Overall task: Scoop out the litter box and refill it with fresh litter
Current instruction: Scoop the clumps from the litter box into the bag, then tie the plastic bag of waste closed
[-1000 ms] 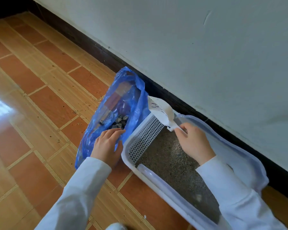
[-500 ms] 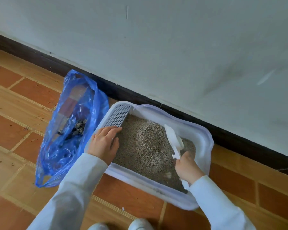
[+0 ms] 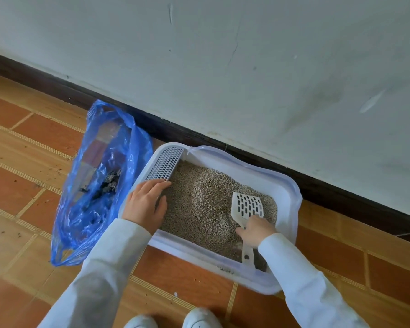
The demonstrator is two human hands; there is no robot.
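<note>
Your right hand (image 3: 255, 230) grips handle of one white slotted plastic scoop (image 3: 247, 207), fingers curled round it; scoop head rests on grey granular litter (image 3: 199, 202) at right side of one white rectangular plastic litter box (image 3: 291, 192), which stands on tiled floor against wall. Your left hand (image 3: 145, 204) rests on box's left rim, fingers straight and together. One blue plastic bag (image 3: 100, 181) with dark clumps lies just left of box.

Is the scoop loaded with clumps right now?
No, the scoop in the right hand lies face up on the litter, its slotted blade empty.
</note>
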